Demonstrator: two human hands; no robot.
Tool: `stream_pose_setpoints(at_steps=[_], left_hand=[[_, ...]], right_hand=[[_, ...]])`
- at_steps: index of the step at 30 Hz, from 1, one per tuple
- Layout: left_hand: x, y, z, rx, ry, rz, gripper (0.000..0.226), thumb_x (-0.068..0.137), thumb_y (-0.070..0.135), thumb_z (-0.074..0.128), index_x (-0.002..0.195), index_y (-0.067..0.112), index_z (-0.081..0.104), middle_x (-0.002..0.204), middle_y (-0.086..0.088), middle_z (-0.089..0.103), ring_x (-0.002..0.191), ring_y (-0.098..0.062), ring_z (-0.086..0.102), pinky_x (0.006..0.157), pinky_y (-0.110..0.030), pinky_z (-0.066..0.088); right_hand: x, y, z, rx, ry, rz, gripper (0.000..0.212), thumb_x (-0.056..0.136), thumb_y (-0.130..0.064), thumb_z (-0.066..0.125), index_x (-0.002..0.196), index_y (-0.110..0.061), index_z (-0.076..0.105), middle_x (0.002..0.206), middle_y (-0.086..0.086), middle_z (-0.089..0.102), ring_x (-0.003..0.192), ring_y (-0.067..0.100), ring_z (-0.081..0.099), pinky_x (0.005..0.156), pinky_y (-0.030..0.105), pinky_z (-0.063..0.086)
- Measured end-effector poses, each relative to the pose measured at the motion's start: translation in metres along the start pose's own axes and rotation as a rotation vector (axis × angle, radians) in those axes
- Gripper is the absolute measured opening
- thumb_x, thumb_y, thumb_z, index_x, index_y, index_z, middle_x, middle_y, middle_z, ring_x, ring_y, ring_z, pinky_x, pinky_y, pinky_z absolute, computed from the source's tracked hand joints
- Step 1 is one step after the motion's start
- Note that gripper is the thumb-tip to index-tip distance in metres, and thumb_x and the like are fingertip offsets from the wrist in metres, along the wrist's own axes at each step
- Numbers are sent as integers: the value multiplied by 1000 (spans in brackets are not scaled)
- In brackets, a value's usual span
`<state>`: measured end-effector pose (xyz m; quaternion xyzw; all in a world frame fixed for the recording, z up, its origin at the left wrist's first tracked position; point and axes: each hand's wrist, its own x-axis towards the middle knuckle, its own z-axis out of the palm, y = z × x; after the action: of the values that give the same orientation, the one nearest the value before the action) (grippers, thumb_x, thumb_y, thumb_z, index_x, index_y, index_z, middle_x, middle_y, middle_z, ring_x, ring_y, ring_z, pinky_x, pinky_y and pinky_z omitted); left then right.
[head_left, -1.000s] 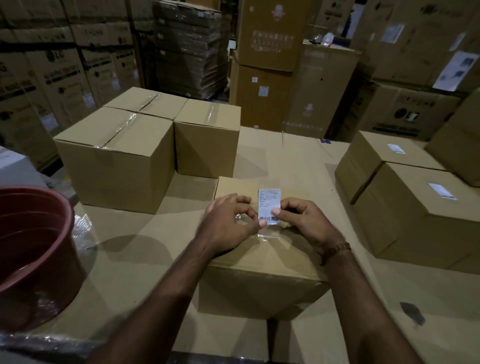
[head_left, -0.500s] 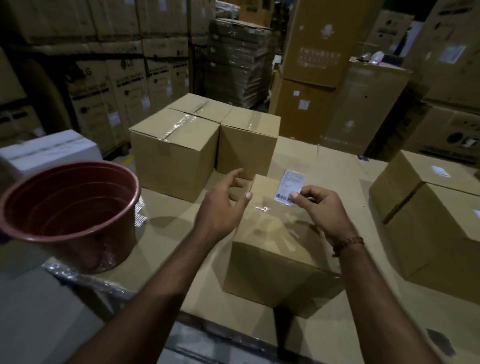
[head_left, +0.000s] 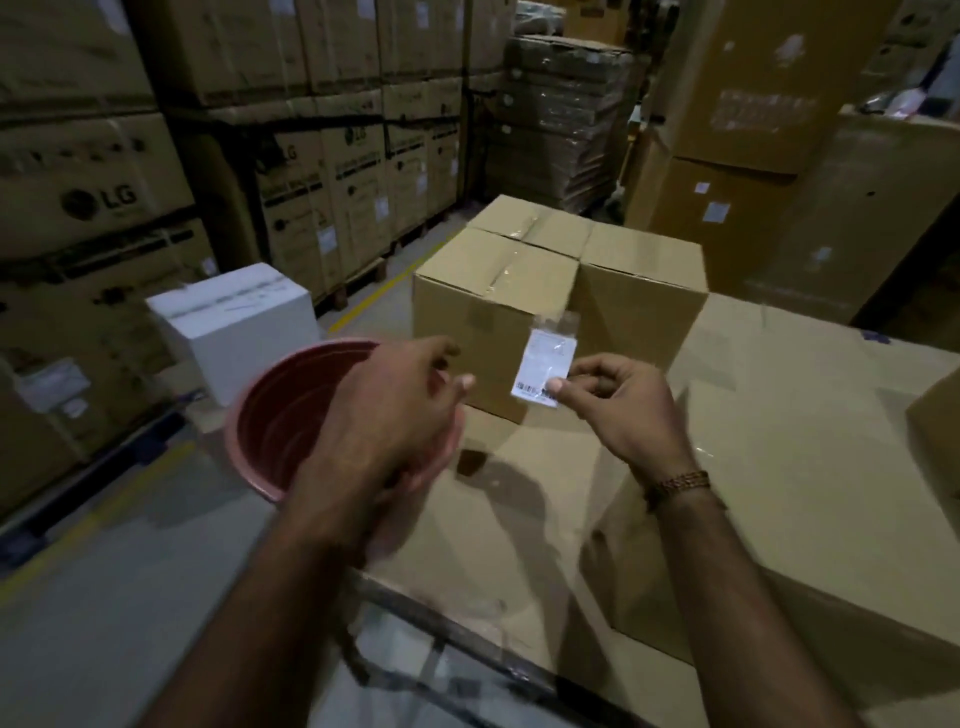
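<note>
My right hand (head_left: 618, 410) pinches the lower corner of a small white barcode label (head_left: 548, 364) backed with clear tape and holds it up in the air. The label hangs in front of a sealed brown carton (head_left: 483, 291). Over the rim of a red plastic bucket (head_left: 280, 421) hovers my left hand (head_left: 405, 415), seen from the back. Its fingers are loosely curled and nothing shows in them. The near carton (head_left: 789, 499) lies below my right wrist.
Two more taped cartons (head_left: 644, 280) stand behind on the cardboard-covered work surface (head_left: 519, 519). A white box (head_left: 234, 322) sits on the floor at left. Tall stacks of printed cartons (head_left: 104, 197) line the aisle, which has a yellow floor line (head_left: 363, 301).
My view swung left. My right hand lifted the label off the near carton. My left hand let go of it and moved left over the red bucket.
</note>
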<state>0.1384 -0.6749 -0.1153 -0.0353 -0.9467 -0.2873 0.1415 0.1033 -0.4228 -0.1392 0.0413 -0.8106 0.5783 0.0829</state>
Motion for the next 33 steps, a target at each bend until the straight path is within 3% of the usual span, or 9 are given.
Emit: stream_pose_setpoints(at_steps=[4,9,13,17,19,22,25,33], left_hand=[[29,-87,-36,23,80,-127,47,98,61,60,137,35,65,127,6,73,111,-20,70,96,-47,57],[44,-160,-49,95,71,-202,55,98,64,57,140,30,63,138,-4,66,126,-30,61,102,-53,52],[52,-199,-50,98,-5,-249,62,99,67,51,143,26,61,141,-6,66,128,-31,60,104,-52,51],[56,-216,-44,-61,-97,-276,55,106,59,49,144,23,62,137,-3,68,120,-22,65,101,-44,53],[57,-220,-40,-149,-127,-262,50,106,58,47,137,25,68,128,3,72,110,-15,67,94,-36,54],[57,-226,-33,-253,-132,-248,49,106,62,45,128,28,73,115,8,75,103,-13,70,83,-32,53],[55,-227,-28,-324,-127,-263,45,106,62,45,122,32,74,102,14,74,89,-5,69,69,-25,49],[56,-228,-22,-433,-93,-279,39,103,60,56,121,31,75,100,13,76,89,-6,73,84,-39,62]], right_hand=[[17,-5,90,35,-39,42,20,82,-16,92,86,-7,75,64,-3,75,52,0,59,61,18,49],[24,-6,163,-3,-71,94,18,83,-19,92,83,-11,76,72,17,74,60,9,55,63,24,48],[27,-5,195,-139,-95,92,19,81,-24,93,82,-16,76,65,3,73,55,3,55,59,21,46],[28,-11,214,-294,-179,104,20,79,-27,95,81,-20,76,68,-4,76,60,9,70,62,25,55],[29,-12,222,-370,-210,102,21,77,-28,96,79,-21,76,67,-9,76,65,10,74,65,27,57],[30,-13,229,-505,-253,99,23,75,-32,97,78,-23,76,67,-13,75,62,1,69,61,20,51],[31,-12,233,-556,-335,125,23,75,-31,97,79,-24,77,69,-13,76,65,3,73,68,28,60],[33,-12,234,-615,-403,166,20,76,-27,96,81,-21,78,69,-10,77,65,4,73,67,27,58]])
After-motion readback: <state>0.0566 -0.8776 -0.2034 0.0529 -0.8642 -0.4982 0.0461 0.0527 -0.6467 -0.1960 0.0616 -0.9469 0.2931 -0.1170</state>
